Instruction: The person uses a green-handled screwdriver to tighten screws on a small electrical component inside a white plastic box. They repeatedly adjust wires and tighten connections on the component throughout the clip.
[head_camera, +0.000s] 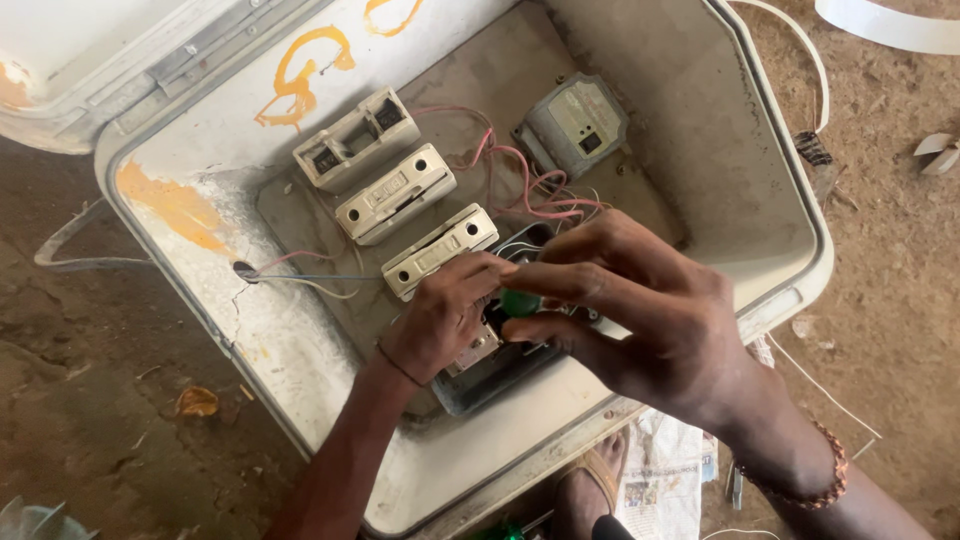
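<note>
An open cream box (770, 160) lies on the dirt ground with electrical parts mounted inside. Three cream fuse carriers (395, 193) sit in a slanted row, joined by pink and white wires (530, 185). My left hand (440, 315) presses on a dark grey switch unit (490, 375) near the box's front wall. My right hand (640, 305) is over the same unit, its fingers closed around a green-handled tool (520, 302), probably a screwdriver. The tool's tip is hidden by my fingers.
A grey meter-like module (575, 125) sits at the back right of the box. The box lid (90, 60) lies open at upper left. White cable (810, 60) trails on the dirt at right. A sandalled foot (585, 490) and newspaper (665, 475) are below the box.
</note>
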